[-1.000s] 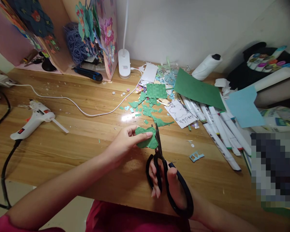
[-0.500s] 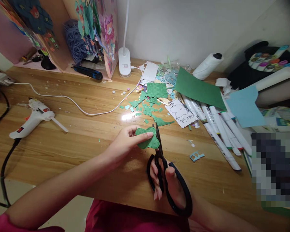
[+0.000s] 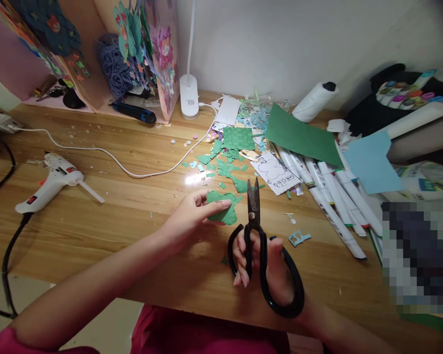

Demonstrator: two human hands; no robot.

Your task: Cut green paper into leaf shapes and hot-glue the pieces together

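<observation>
Pinching a green paper cutout (image 3: 225, 215) between thumb and fingers: left hand (image 3: 190, 215), closed on its left side. Cutout held over the near-middle part of the wooden table (image 3: 133, 211), wavy-edged, thumb lying across its face.

Right hand (image 3: 278, 275) gripping black-handled scissors (image 3: 252, 215), thumb through 1 loop, fingers through the other. The 2 blades point away from the body, tips parted in a narrow V, just right of the cutout and apart from it.

Beyond the hands: green scraps (image 3: 225, 169) strewn on the wood, a green square (image 3: 238, 138) with a checked surface behind them. To their right, a white card (image 3: 275, 172) with line drawings, then white markers (image 3: 330, 194) lying in a slanted row. A dark green sheet (image 3: 302, 135) rests partly over the markers; light blue paper (image 3: 372, 162) farther right. Small blue scrap (image 3: 300, 238) right of the scissors.

Far left: white glue gun (image 3: 55, 179) on its side, glue stick (image 3: 92, 191) sticking out. Blue-black cutter knife (image 3: 135, 112) near the back.
</observation>
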